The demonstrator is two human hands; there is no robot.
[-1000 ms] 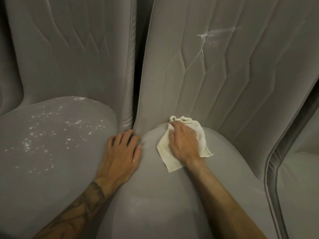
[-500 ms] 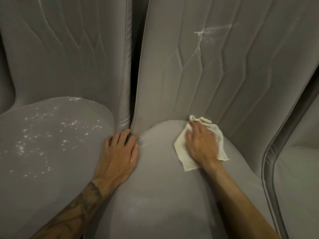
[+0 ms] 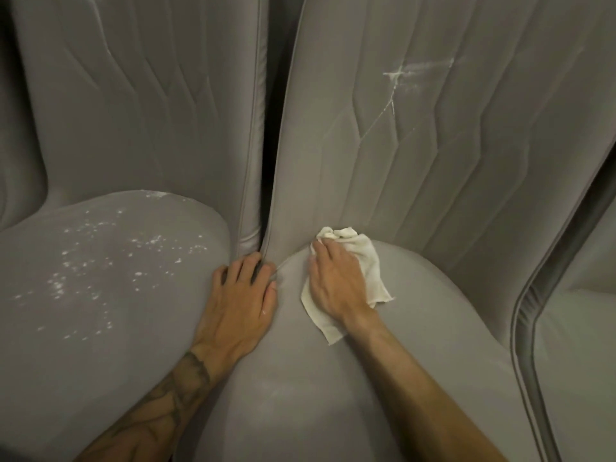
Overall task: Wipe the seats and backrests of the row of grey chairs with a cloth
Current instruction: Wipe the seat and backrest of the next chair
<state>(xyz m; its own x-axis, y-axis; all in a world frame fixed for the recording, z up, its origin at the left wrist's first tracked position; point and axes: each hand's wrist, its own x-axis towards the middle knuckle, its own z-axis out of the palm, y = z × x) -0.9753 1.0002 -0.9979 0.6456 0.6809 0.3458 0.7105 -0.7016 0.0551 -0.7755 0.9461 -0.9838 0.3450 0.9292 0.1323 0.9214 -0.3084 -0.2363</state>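
Now right hand (image 3: pixel 336 285) and cloth (image 3: pixel 368 261) back leftward, nearer left hand (image 3: pixel 238 305).

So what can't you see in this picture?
Head view, the only one:
- Middle of the cloth: covered by the right hand.
- The seat beneath the cloth: covered, so clean or dusty cannot be told.
- The right-hand chair: cut off by the picture's edge.
- The gap left of the middle backrest: too dark.

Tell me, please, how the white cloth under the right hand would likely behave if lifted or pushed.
The cloth looks thin and floppy: it lies crumpled, bunched near the backrest, so it would probably droop when lifted. Pushed by the right hand, it likely bunches rather than slides flat on the fabric seat.
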